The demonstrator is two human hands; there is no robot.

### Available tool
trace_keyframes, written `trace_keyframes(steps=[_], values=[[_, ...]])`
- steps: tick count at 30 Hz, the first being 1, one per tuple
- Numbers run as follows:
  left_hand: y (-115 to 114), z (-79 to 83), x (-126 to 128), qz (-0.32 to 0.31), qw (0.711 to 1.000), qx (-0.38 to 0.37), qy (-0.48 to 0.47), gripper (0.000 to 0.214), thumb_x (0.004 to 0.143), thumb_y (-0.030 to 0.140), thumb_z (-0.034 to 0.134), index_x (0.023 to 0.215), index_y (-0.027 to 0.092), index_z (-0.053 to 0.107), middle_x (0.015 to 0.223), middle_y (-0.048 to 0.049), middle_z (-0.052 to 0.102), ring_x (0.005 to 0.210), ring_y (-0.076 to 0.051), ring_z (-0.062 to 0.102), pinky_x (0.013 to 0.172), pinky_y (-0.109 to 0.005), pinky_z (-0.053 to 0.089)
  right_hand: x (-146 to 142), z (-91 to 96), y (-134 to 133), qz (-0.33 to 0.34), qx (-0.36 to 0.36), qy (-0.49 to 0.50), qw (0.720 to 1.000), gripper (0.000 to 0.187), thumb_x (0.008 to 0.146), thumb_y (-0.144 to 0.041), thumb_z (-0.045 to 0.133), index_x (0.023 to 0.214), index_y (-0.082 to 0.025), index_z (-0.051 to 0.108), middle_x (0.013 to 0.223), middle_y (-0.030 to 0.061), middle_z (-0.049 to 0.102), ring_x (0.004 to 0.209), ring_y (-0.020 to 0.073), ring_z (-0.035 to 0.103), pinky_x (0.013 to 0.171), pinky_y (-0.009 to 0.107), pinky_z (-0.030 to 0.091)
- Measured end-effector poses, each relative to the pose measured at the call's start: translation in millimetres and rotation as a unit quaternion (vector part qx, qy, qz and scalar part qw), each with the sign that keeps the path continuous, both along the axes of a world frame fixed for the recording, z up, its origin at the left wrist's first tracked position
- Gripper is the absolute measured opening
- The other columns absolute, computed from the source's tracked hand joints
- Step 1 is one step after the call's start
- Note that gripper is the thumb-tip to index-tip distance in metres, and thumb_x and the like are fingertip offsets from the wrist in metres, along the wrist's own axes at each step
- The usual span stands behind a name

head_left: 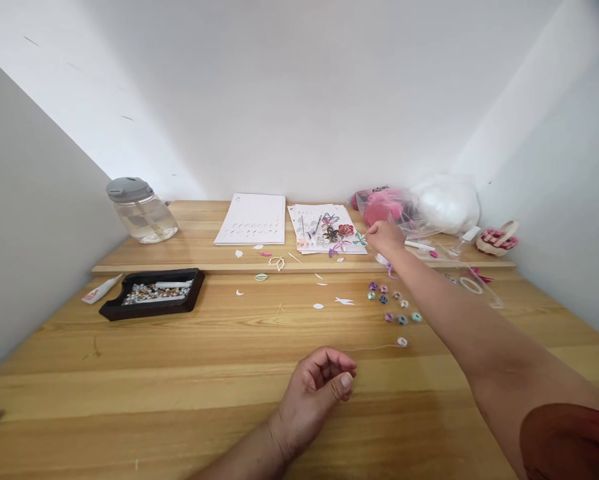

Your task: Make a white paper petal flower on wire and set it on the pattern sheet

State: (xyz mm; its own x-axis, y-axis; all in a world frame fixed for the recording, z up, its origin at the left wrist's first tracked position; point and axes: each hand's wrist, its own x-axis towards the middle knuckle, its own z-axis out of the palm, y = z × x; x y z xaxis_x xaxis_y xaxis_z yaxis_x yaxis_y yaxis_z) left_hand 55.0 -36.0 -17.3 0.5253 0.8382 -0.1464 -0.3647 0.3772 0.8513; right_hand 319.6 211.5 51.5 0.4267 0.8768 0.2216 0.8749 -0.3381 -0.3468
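Observation:
My left hand (pixel 315 399) rests over the near part of the wooden table, fingers loosely curled, the thumb a little apart from them, nothing visible inside. A pale thread runs from a white spool (pixel 402 342) toward its fingertips. Stretched to the back, my right hand (pixel 386 238) pinches the edge of a teal and gold flower (pixel 360 239) at the right side of a paper stack (pixel 304 248). Other ornamental flowers lie on that stack, among them a red one (pixel 346 230) and a dark one (pixel 332 235). Several colored thread spools (pixel 384 299) sit below my right forearm.
A raised shelf (pixel 189 259) spans the back. On it stand a water jar (pixel 146 217), a paper stack (pixel 252 217), bags of pink and white material (pixel 444 203) and a small basket (pixel 496 241). A black bead tray (pixel 152 310), glue tube (pixel 100 290) and paper cutouts (pixel 344 301) lie nearer.

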Motion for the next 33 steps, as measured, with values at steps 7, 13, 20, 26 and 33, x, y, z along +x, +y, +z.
trace_keyframes(steps=[7, 13, 20, 26, 33], values=[[1.9, -2.3, 0.6, -0.001, 1.000, 0.005, -0.001, 0.031, 0.076, 0.040, 0.075, 0.093, 0.016, 0.066, 0.086, -0.0046, 0.062, 0.072, -0.009, 0.053, 0.068, -0.022, 0.045, -1.3, -0.3, -6.0, 0.012, 0.024, -0.016, 1.000, 0.014, 0.073, -0.024, 0.063, 0.082, -0.023, 0.074, 0.093, 0.0036, 0.073, 0.090, 0.0243, 0.062, 0.081, 0.036, 0.038], [0.8, -3.8, -0.4, -0.006, 1.000, 0.001, 0.002, 0.030, 0.076, 0.038, 0.075, 0.093, 0.016, 0.066, 0.086, -0.0048, 0.063, 0.073, -0.010, 0.054, 0.069, -0.022, 0.045, 4.3, -10.4, -11.6, 0.048, 0.039, -0.043, 0.997, 0.010, 0.075, -0.024, 0.062, 0.080, -0.022, 0.070, 0.089, 0.0029, 0.073, 0.089, 0.0231, 0.062, 0.081, 0.035, 0.035], [1.1, -0.3, -0.7, -0.007, 1.000, -0.003, 0.002, 0.031, 0.075, 0.039, 0.076, 0.093, 0.015, 0.066, 0.085, -0.0045, 0.062, 0.072, -0.009, 0.053, 0.067, -0.022, 0.045, 7.6, -14.6, -14.7, 0.074, 0.038, -0.054, 0.995, 0.012, 0.075, -0.021, 0.061, 0.083, -0.022, 0.069, 0.087, 0.0030, 0.073, 0.087, 0.0220, 0.062, 0.082, 0.036, 0.032], [0.6, -2.5, -0.7, -0.005, 1.000, -0.003, 0.001, 0.029, 0.076, 0.038, 0.075, 0.093, 0.016, 0.066, 0.086, -0.0046, 0.063, 0.073, -0.010, 0.054, 0.068, -0.022, 0.045, 8.5, -13.3, -15.3, 0.090, 0.029, -0.055, 0.994, 0.013, 0.076, -0.024, 0.062, 0.087, -0.022, 0.069, 0.089, 0.0036, 0.073, 0.091, 0.0229, 0.062, 0.085, 0.037, 0.032], [0.3, -3.6, -0.7, -0.007, 1.000, 0.000, 0.001, 0.029, 0.077, 0.037, 0.075, 0.093, 0.016, 0.066, 0.086, -0.0046, 0.063, 0.072, -0.009, 0.054, 0.068, -0.022, 0.045, 7.0, -6.7, -19.5, 0.107, 0.024, -0.059, 0.992, 0.016, 0.074, -0.022, 0.063, 0.088, -0.022, 0.070, 0.088, 0.0029, 0.073, 0.093, 0.0235, 0.063, 0.087, 0.038, 0.034]])
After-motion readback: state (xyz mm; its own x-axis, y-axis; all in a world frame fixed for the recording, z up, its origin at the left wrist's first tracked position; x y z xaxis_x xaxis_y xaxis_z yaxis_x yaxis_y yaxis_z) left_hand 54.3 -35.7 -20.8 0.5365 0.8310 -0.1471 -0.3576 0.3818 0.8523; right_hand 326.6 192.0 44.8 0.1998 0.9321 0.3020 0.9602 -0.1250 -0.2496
